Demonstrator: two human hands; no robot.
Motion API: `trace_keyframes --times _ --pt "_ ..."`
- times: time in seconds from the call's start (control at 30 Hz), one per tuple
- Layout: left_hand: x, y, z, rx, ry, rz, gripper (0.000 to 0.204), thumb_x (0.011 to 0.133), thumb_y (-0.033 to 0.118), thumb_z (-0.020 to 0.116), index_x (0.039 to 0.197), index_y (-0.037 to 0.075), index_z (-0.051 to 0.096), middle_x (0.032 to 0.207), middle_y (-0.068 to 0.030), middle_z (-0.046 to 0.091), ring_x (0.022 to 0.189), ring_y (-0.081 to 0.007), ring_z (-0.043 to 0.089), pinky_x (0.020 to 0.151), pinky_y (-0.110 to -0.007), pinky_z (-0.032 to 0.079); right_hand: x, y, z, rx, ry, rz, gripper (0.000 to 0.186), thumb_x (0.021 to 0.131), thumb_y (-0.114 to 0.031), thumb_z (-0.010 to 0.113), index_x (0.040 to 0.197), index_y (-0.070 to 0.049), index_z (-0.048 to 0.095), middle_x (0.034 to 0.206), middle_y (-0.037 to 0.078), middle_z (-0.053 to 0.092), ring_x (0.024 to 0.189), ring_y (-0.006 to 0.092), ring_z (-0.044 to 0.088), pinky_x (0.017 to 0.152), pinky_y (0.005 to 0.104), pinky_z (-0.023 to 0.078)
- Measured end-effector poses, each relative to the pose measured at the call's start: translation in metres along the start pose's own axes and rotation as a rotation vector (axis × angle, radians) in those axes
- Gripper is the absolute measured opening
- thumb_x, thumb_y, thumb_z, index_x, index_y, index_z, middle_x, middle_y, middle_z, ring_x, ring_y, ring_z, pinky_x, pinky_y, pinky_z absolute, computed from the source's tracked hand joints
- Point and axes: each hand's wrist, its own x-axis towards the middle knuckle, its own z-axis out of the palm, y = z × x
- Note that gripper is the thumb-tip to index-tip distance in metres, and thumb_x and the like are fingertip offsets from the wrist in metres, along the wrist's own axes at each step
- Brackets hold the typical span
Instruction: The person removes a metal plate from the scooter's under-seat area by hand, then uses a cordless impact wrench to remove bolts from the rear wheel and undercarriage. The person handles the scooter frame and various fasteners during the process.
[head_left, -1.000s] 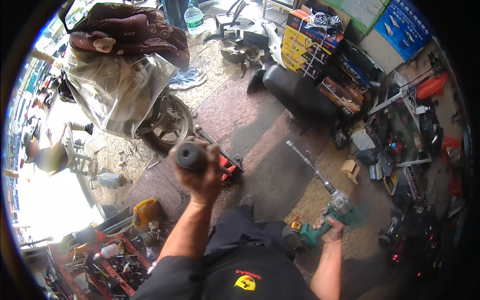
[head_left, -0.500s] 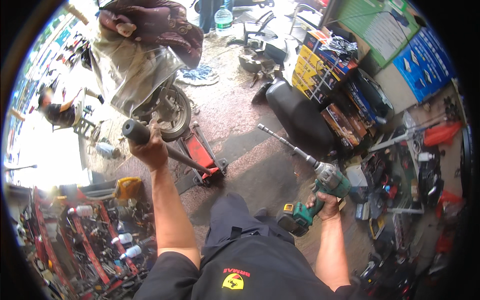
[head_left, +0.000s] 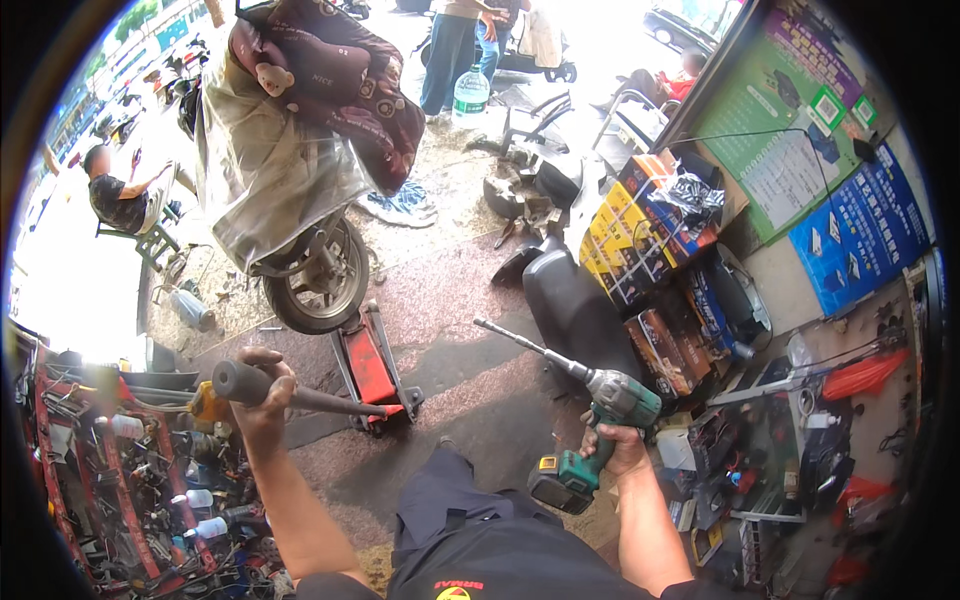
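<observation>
While the covered scooter stands with its rear wheel just above the red floor jack, that jack is the biggest thing I am working: it sits low on the paved floor in front of my knees, and I judge it heavy, rigid steel that won't shift under a push. Its long handle is stiff and bare along the shaft, likely slick, so I take it at the dark rubber grip on the end, where my left hand is wrapped fully closed. Smaller is the green cordless impact driver, held out over the floor to my right with its long bit pointing up and left; its battery looks to weigh it at the base, so my right hand is clenched around the pistol grip.
</observation>
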Motion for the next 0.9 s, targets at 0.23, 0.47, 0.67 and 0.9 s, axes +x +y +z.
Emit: trace_keyframes --times 0.23,0.47,0.67,0.9 --pt "-0.011 -0.022 0.032 0.428 0.487 0.424 0.039 0.085 0.015 0.064 0.117 -0.003 0.05 0.083 -0.0045 0.051 0.065 -0.0103 0.05 0.057 -0.022 0.04 0.066 -0.027 0.025 -0.012 -0.13 0.083 0.042 0.068 -0.012 0.073 0.106 0.003 0.061 0.069 0.011 0.061 0.058 0.0235 0.062 0.06 0.0381 0.053" --pt "-0.015 -0.03 0.037 0.613 0.957 0.185 0.037 0.09 0.021 0.07 0.11 -0.004 0.052 0.089 -0.0044 0.053 0.075 -0.0113 0.055 0.069 -0.026 0.049 0.145 -0.05 0.057 -0.062 -0.25 0.214 0.036 0.074 -0.006 0.07 0.108 0.001 0.061 0.083 0.009 0.064 0.06 0.0188 0.062 0.059 0.0343 0.054" --pt "-0.023 -0.033 0.009 0.43 0.708 0.341 0.034 0.085 0.018 0.065 0.111 0.004 0.047 0.09 -0.0041 0.05 0.067 -0.0095 0.048 0.06 -0.023 0.041 0.207 -0.071 0.08 -0.185 -0.41 0.272 0.033 0.076 -0.007 0.069 0.107 0.003 0.061 0.075 0.01 0.063 0.062 0.0199 0.062 0.059 0.0343 0.053" --pt "-0.03 0.003 0.002 0.267 0.309 0.144 0.039 0.076 0.005 0.063 0.112 0.004 0.048 0.086 -0.0052 0.052 0.07 -0.0119 0.049 0.064 -0.025 0.042 0.24 -0.093 0.086 -0.257 -0.507 0.435 0.03 0.079 -0.007 0.07 0.107 0.002 0.062 0.07 0.006 0.062 0.059 0.0172 0.061 0.058 0.0302 0.052"
